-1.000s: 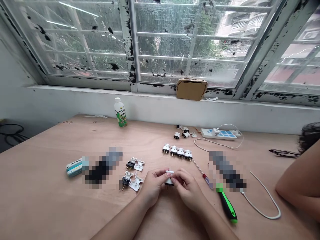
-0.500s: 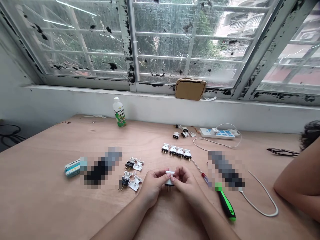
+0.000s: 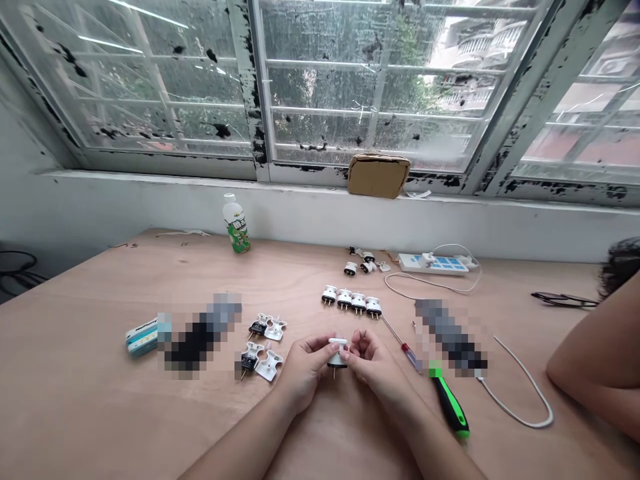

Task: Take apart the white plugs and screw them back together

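A white electrical plug point(image 3: 337, 358) with a black base is held upright above the table, its metal prongs pointing down. My left hand point(image 3: 303, 373) grips it from the left between thumb and fingers. On the other side, my right hand point(image 3: 377, 370) has curled fingers, with the thumb tip against the plug's right edge; whether a small part is in those fingers is hidden. Left of my hands lie two opened plugs, with black prong bases point(image 3: 250, 360) and loose white covers point(image 3: 270, 365). A row of several closed white plugs point(image 3: 344, 299) stands just beyond my hands.
On the right lie a red-handled screwdriver point(image 3: 411, 357) and a green-and-black handle point(image 3: 453, 407). Farther back are more plugs point(image 3: 367, 267), a power strip point(image 3: 440, 265) and a bottle point(image 3: 236, 227). Another person's arm point(image 3: 597, 353) rests at the right edge, near glasses point(image 3: 563, 300).
The plug has turned slightly in my fingers, so one prong shows instead of two. My right fingers have shifted a little away from its top. The view has moved slightly.
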